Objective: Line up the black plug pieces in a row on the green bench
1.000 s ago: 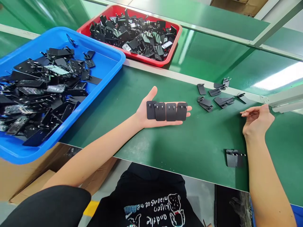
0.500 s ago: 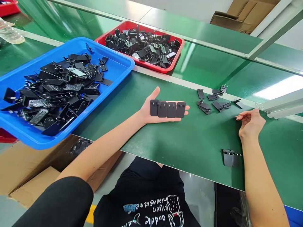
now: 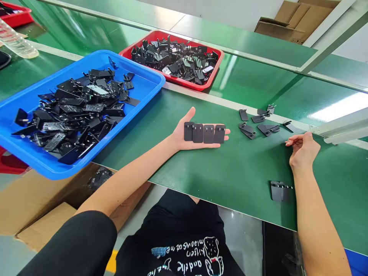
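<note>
Four flat black plates (image 3: 204,133) lie side by side in a row across the left hand (image 3: 198,134). That hand is fully open, palm up, fingers straight and pointing right, thumb raised toward the far side; nothing is clamped, the plates simply rest on palm and fingers. The back of the hand rests on the green belt (image 3: 224,172), near its middle.

Right hand (image 3: 303,150): over the belt well to the right, fingers loosely curled, fingertips pointing left. It holds nothing visible. Whether thumb and forefinger pinch anything small: cannot tell.

Between the two hands, toward the far edge of the belt, lies a scatter of loose black parts (image 3: 260,122), apart from both hands. On the near side of the right wrist, a small stack of black plates (image 3: 280,191) lies on the belt, just beside the forearm.

Left of the open hand: blue tray (image 3: 143,86) heaped with black parts, overhanging the near edge of the belt. Beyond it, red tray (image 3: 214,74) with more of the same parts. Cardboard boxes (image 3: 28,203) sit below the blue tray. A clear plastic bottle (image 3: 15,44) lies at far left.
</note>
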The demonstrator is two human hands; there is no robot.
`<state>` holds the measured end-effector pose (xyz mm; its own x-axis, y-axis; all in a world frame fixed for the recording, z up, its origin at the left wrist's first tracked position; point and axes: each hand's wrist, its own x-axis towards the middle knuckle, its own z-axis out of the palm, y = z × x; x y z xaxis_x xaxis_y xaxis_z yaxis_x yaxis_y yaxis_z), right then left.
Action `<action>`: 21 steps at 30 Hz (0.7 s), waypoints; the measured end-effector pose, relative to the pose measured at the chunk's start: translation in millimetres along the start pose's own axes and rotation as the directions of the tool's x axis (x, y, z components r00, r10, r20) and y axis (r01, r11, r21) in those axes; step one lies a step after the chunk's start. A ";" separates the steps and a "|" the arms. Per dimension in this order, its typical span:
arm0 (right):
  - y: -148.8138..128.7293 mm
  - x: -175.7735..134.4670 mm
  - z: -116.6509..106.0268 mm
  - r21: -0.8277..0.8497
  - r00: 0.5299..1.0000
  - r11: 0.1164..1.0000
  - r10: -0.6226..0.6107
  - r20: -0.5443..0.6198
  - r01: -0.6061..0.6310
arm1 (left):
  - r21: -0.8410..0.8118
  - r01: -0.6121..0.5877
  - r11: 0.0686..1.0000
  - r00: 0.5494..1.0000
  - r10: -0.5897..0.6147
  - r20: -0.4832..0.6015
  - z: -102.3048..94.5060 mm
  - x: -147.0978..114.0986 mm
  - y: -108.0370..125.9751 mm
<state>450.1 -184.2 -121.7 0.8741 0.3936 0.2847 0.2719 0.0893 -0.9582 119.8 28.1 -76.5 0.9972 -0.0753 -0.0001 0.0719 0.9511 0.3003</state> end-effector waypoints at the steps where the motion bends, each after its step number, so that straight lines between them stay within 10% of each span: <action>1: 0.5 0.0 -0.2 -0.002 1.000 1.000 -0.002 0.000 0.002 | -0.005 0.001 1.000 1.000 -0.001 0.001 -0.2 0.1 -0.2; 21: 0.0 -0.4 0.3 -0.042 1.000 0.999 0.006 -0.002 -0.006 | -0.071 0.026 0.997 1.000 -0.025 0.013 -0.8 1.1 -2.3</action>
<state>449.5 -184.0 -121.9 0.8768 0.3920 0.2786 0.2829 0.0482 -0.9579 120.8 26.0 -77.9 0.9947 -0.1028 0.0045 0.0989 0.9677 0.2317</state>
